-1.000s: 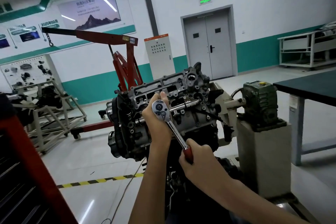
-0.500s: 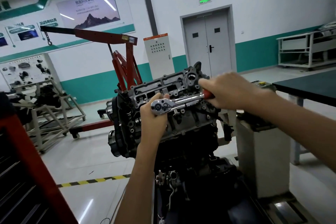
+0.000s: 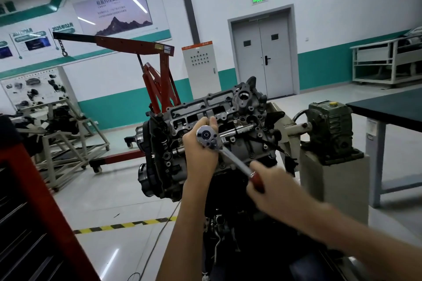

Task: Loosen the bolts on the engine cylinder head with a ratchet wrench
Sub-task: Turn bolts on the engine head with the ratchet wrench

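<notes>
**Ratchet wrench (image 3: 228, 154) set to the engine's cylinder head (image 3: 228, 107), one bolt in hand**

The left hand (image 3: 201, 150) curls round the wrench's chrome head and holds it against the cylinder head. The engine sits on a stand in the middle of the workshop, beside a green gearbox (image 3: 328, 128). The right hand (image 3: 271, 186) is clenched round the red handle (image 3: 257, 180), which points down and to the right. The bolt itself is hidden under the tool. The job looks mid-course, with a loosening stroke on this fastener. How many other bolts are already free cannot be told.
</notes>
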